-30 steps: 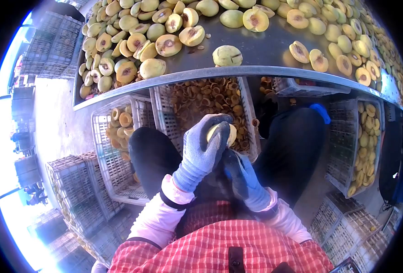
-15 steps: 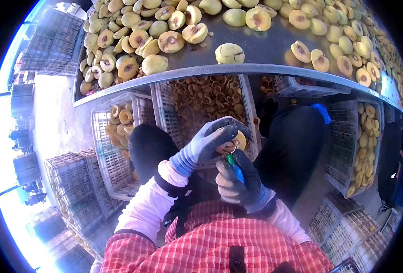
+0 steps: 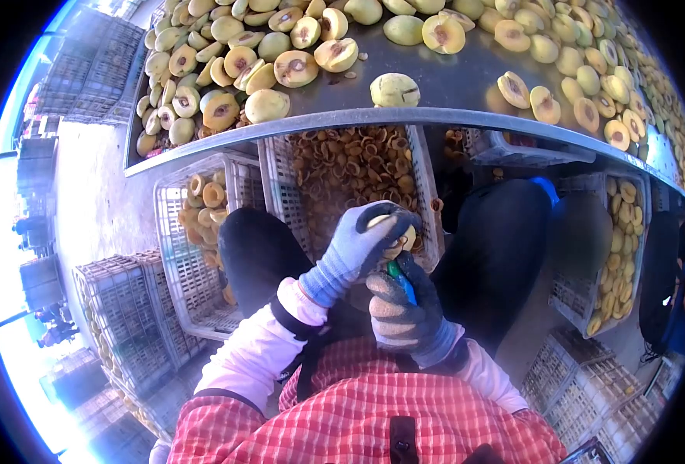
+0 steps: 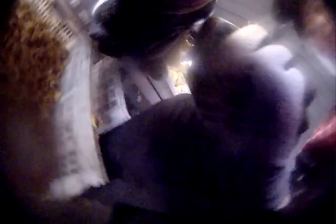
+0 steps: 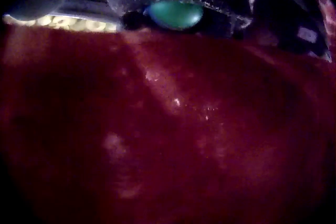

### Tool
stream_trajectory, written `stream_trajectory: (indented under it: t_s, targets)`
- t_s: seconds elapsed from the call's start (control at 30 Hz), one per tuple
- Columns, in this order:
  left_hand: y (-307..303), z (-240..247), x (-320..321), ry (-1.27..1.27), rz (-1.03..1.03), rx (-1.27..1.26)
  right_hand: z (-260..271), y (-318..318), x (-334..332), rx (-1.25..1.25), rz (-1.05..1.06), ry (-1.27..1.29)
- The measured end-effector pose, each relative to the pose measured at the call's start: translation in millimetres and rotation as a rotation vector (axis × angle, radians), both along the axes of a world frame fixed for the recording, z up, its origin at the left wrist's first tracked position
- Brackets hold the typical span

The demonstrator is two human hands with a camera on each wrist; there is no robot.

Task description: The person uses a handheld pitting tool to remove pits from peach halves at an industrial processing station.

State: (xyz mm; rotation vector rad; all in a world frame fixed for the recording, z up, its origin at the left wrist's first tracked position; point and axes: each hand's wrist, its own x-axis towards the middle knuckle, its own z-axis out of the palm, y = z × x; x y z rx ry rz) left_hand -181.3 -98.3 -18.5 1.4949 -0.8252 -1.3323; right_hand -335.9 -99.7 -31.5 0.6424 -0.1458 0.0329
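In the head view my gloved left hand [image 3: 358, 240] holds a pale yellow peach half [image 3: 409, 241], fingers over its top. My gloved right hand [image 3: 409, 313] grips the green-and-blue handle of a pitting tool [image 3: 394, 269]. The tool's thin curved metal end is right at the peach's cut face. Both hands are close together above the lap. The left wrist view is dark and blurred, with the left hand [image 4: 157, 14] above the right hand [image 4: 247, 82]. The rounded green handle end [image 5: 176, 14] pokes out of the right hand in the right wrist view.
A metal table [image 3: 466, 85] bears many peach halves, one whole-looking peach [image 3: 395, 90] near its edge. Below stands a crate [image 3: 429, 193] of brown scooped-out scraps. Crates of peach pieces flank the knees, left [image 3: 174, 267] and right [image 3: 570, 267]. Stacked crates [image 3: 129, 317] stand further left.
The right hand has turned and come up beside the peach half, bringing the green-and-blue tool into view against it. The left hand has shifted slightly right and tilted the peach.
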Motion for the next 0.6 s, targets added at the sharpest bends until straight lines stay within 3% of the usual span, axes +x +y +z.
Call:
stream_trajectory:
  t_s: [0.07,0.1,0.17,0.2,0.23,0.27,0.3,0.33,0.4,0.47,0.5,0.57,0.6]
  targets:
    - [5.4,-10.2,-13.3,0.262,0.218,0.068,-7.5,-0.6,0.8,-0.085,-0.025,0.040]
    - [8.3,-22.2,-16.6,0.142,0.198,-0.041,-10.1,-1.2,0.9,-0.129,-0.038,0.061]
    - [6.6,-49.3,-18.9,0.207,0.358,0.035,-3.4,-2.4,-5.1,-0.264,-0.022,0.254]
    - [6.3,-53.6,-21.0,0.554,0.545,0.066,-1.2,-2.3,-9.2,-0.330,-0.011,0.351]
    - [5.6,-56.8,-23.4,0.884,0.781,0.082,-11.3,-4.1,-11.2,-0.586,-0.076,0.159]
    - [18.0,-56.7,-5.8,0.893,0.641,0.072,-10.6,-7.5,-12.4,-0.552,-0.083,0.212]
    - [14.7,-36.9,-13.0,0.621,0.667,-0.029,-8.9,-10.9,-12.0,-0.519,-0.095,0.263]
    - [11.0,-27.4,-11.2,0.638,0.690,0.027,-8.0,-14.0,-13.2,-0.484,-0.114,0.323]
    - [14.9,-13.4,-3.5,0.551,0.632,0.089,-3.5,-13.2,-5.5,-0.410,-0.022,0.824]
    - [28.0,-9.4,0.8,-0.079,0.608,-0.066,-15.6,-15.6,2.9,-0.442,-0.078,0.685]
    - [35.3,-6.9,2.0,-0.394,0.582,-0.140,-11.3,-15.2,4.6,-0.489,-0.031,0.748]
    - [51.8,5.4,18.2,-0.676,0.625,-0.237,4.6,-15.2,6.6,-0.581,0.056,0.882]
    - [65.6,15.6,40.0,-0.672,0.739,-0.222,4.8,-15.3,6.0,-0.612,0.060,0.868]
